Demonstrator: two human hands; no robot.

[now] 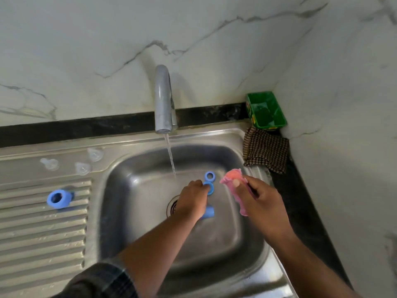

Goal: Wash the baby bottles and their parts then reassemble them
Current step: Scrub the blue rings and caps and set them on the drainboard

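Watching the head cam here, tap [164, 100] is on and a thin stream of water [170, 155] drops into the far half of the sink [133, 168]. Left hand [192, 198] is down in the basin, fingers curled, pinching a blue ring [208, 187] at the tips. I can't tell if the ring is lifted or resting on the bottom. A second ring [209, 175] lies just beyond it toward the far wall of the basin, and a blue part [208, 212] sits half hidden under that wrist, near the drain [171, 206].

Right hand [260, 201] is by the basin's right edge, wrapped around a pink sponge [233, 179] with the thumb pressed on top. The frame is a bit blurry there.

On the drainboard left of the basin, a blue collar [59, 198] lies on its side on the ribs, and three clear nipples [82, 168] sit along the flat far strip.

A green tray [277, 123] is tucked in the far right corner of the counter, with a checked cloth [266, 151] just in front of it
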